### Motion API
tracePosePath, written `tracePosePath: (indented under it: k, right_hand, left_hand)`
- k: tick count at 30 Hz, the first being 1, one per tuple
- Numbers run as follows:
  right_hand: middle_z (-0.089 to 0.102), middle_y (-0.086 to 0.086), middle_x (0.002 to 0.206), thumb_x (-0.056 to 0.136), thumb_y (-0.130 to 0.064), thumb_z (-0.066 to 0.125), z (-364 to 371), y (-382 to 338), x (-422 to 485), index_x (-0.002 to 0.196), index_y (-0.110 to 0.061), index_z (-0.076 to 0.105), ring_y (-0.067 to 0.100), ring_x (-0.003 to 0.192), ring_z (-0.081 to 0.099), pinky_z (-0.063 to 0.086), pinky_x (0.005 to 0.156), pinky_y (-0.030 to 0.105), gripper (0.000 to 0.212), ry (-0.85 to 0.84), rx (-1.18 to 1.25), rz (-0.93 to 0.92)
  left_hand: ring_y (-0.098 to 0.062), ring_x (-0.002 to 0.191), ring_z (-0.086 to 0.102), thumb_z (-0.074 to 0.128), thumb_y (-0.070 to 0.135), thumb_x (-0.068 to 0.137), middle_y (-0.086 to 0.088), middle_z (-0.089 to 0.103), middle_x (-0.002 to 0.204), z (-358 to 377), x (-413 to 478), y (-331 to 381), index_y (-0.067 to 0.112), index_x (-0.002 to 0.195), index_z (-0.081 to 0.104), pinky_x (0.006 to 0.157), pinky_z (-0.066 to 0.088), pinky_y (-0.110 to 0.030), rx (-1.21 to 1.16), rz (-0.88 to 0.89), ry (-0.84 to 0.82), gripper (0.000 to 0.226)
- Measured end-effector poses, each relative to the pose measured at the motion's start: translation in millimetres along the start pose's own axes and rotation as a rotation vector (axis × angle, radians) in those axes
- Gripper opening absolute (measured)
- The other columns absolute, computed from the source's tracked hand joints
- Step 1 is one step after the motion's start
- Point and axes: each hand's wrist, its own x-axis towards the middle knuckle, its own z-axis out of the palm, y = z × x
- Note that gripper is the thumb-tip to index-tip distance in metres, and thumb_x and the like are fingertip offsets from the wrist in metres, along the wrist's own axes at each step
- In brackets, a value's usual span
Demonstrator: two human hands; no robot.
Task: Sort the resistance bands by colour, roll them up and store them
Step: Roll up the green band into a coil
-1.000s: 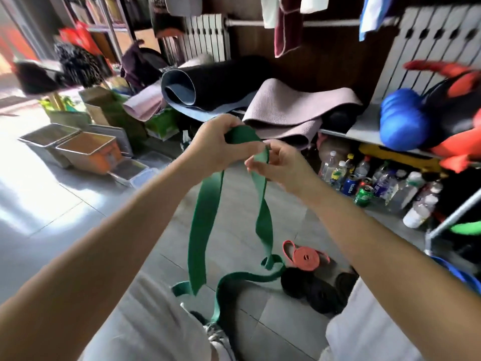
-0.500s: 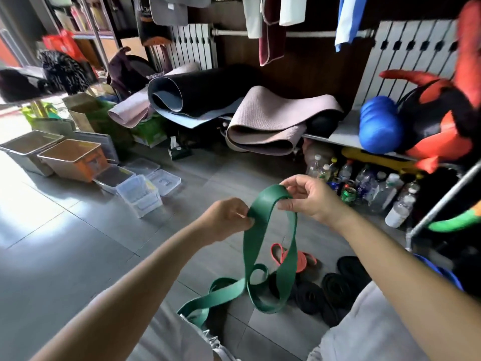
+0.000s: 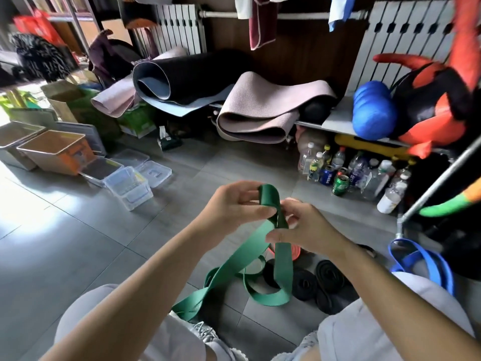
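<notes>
- The left hand (image 3: 234,204) has its thumb and fingers curled, pinching the folded top of the green band (image 3: 283,267)
- The right hand (image 3: 304,225), just beside it, is also curled, and its thumb and fingers pinch the same band just under the fold
- The band is held up in front of the person, above the grey tiled floor (image 3: 78,243)
- From the hands it drops in 2 runs: 1 slants down towards the left knee, the other falls straight and ends in a loose loop on the tiles
- Rolled black bands (image 3: 322,280) lie on the floor just beyond that loop, between the knees
- An orange band (image 3: 296,252) shows partly behind the right hand
- A blue band (image 3: 426,259) lies further right
- Clear tubs (image 3: 127,186) stand to the left, well apart from the hands, and bottles (image 3: 338,165) stand under a shelf on the right
</notes>
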Motion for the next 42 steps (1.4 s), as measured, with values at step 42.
tracePosePath:
  k: [42]
  right_hand:
    - [0.072,-0.009,0.096,0.062,-0.011,0.081,29,8,-19,0.103,-0.021,0.063,0.009,0.094,0.066,0.051,0.085,0.023,0.046,0.009,0.409,0.012]
  left_hand:
    - [-0.016,0.074,0.066,0.081,0.011,0.055,-0.004,0.070,0.083,-12,-12,-18,0.011,0.091,0.066,0.070,0.054,-0.024,-0.141,-0.076,-0.074,0.038]
